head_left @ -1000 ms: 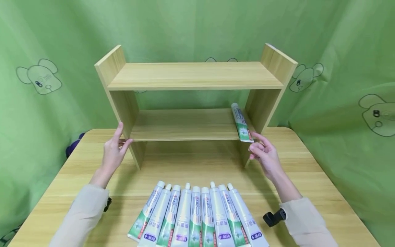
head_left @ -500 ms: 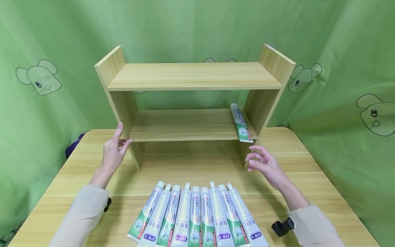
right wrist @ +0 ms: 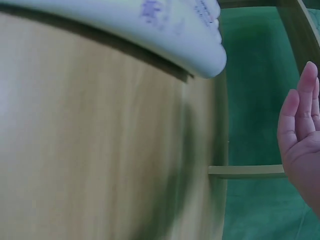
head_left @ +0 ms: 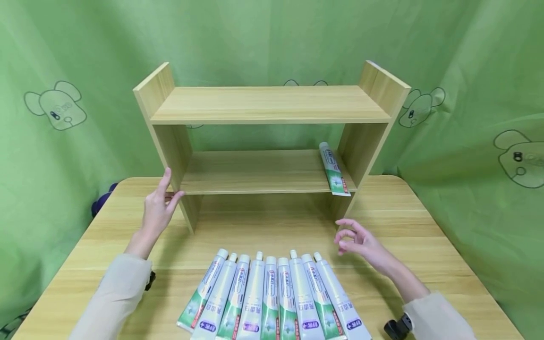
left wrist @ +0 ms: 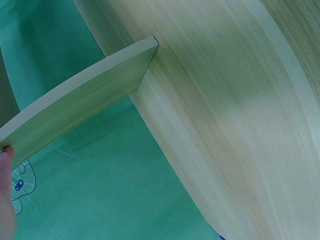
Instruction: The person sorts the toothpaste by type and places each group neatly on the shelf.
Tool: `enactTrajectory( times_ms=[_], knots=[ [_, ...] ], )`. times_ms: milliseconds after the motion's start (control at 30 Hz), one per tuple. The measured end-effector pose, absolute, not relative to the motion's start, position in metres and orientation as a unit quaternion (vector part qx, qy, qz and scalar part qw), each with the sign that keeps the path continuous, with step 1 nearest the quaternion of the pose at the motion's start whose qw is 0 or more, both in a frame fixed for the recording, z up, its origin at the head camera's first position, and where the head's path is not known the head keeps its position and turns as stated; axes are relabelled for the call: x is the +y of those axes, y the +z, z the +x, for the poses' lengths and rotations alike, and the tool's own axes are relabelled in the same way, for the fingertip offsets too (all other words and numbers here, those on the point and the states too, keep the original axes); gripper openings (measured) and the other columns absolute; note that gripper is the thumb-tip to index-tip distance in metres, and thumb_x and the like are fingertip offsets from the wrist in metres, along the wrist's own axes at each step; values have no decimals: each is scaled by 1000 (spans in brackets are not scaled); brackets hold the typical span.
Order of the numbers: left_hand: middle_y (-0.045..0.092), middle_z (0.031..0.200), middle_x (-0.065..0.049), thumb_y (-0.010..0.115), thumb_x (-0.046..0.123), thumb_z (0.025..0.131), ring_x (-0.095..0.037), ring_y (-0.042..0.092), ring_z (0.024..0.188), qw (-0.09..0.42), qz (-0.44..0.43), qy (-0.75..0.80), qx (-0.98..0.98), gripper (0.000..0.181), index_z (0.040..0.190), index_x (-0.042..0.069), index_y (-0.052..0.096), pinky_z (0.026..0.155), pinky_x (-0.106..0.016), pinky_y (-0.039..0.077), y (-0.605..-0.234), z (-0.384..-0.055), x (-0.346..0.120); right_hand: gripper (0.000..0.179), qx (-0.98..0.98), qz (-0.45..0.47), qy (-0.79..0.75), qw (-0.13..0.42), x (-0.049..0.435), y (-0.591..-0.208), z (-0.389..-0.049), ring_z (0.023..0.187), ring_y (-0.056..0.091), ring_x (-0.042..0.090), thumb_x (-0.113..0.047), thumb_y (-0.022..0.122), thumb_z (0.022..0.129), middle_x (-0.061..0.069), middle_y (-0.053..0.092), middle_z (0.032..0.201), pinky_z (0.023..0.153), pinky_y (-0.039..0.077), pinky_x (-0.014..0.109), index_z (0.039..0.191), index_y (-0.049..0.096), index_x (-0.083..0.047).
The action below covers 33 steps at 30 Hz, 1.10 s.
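Note:
A light wooden shelf unit (head_left: pixel 272 118) stands on the table. On its middle board lies one toothpaste tube (head_left: pixel 334 167), at the right end, its green crimped end slightly over the front edge. My left hand (head_left: pixel 157 210) holds the unit's left side panel, the thumb (left wrist: pixel 6 155) against the middle board. My right hand (head_left: pixel 361 243) hovers below and right of that tube, holding nothing, its fingers loosely bent. In front lies a fanned row of several toothpaste tubes (head_left: pixel 270 293), green-and-white ones and white-and-purple ones; the right wrist view shows a white tube (right wrist: pixel 170 30) close up.
The wooden table (head_left: pixel 425 250) extends to both sides of the unit. A green curtain (head_left: pixel 255 42) with mouse drawings hangs behind and around it. A dark purple object (head_left: pixel 102 200) shows past the table's left edge.
My right hand has let go of the toothpaste tube on the middle board and come down towards the row. The tube stays there. My left hand keeps its place on the unit.

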State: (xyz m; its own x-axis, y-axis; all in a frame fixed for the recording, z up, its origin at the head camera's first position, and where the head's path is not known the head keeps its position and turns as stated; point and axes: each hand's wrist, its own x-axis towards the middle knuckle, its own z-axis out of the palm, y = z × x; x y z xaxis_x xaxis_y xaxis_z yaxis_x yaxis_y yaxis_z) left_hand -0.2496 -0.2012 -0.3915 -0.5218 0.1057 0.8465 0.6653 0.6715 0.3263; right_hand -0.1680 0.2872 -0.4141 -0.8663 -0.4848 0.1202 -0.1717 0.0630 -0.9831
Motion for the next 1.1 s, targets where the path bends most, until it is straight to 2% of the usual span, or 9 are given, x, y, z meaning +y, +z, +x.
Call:
enactTrajectory(
  times_ms=[100, 300, 600, 800, 933, 1100],
  knots=[
    [54, 112, -35, 68, -11, 71, -40, 62, 58, 426, -239, -328, -808, 92, 145, 22, 23, 50, -42, 57, -391, -250, -201, 45, 732, -219, -631, 135, 290, -418, -165, 86, 61, 20, 2, 49, 90, 5, 58, 98, 80, 57, 36, 127, 38, -21],
    [54, 112, -35, 68, -12, 71, -40, 62, 57, 426, -240, -328, -808, 93, 145, 22, 23, 49, -42, 57, -392, -250, -200, 46, 753, -203, -605, 161, 297, -425, -158, 91, 60, 24, -2, 51, 90, 19, 54, 101, 83, 56, 36, 130, 35, -19],
    [53, 111, -36, 68, -11, 72, -40, 62, 57, 428, -245, -331, -804, 91, 144, 22, 23, 48, -41, 57, -392, -249, -198, 63, 763, -176, -583, 220, 302, -433, -148, 89, 55, 27, -6, 54, 89, 33, 43, 109, 73, 57, 42, 137, 15, 2],
    [54, 110, -36, 69, -12, 70, -40, 62, 57, 433, -242, -329, -804, 94, 144, 23, 24, 48, -42, 57, -391, -249, -199, 67, 752, -188, -583, 245, 301, -438, -147, 89, 55, 22, -3, 54, 88, 31, 42, 106, 74, 56, 37, 138, 10, 4],
    [54, 111, -35, 69, -12, 69, -39, 62, 57, 435, -245, -328, -802, 95, 144, 24, 24, 48, -42, 57, -391, -248, -199, 67, 741, -212, -584, 253, 300, -442, -146, 86, 55, 15, 1, 53, 87, 30, 42, 104, 71, 56, 30, 138, 9, 7],
    [54, 111, -36, 68, -11, 71, -40, 62, 58, 431, -245, -327, -804, 94, 144, 26, 23, 49, -42, 57, -391, -249, -201, 69, 742, -220, -574, 267, 299, -445, -146, 84, 57, 14, 0, 55, 86, 32, 40, 104, 67, 56, 27, 137, 9, 8]
  ],
)
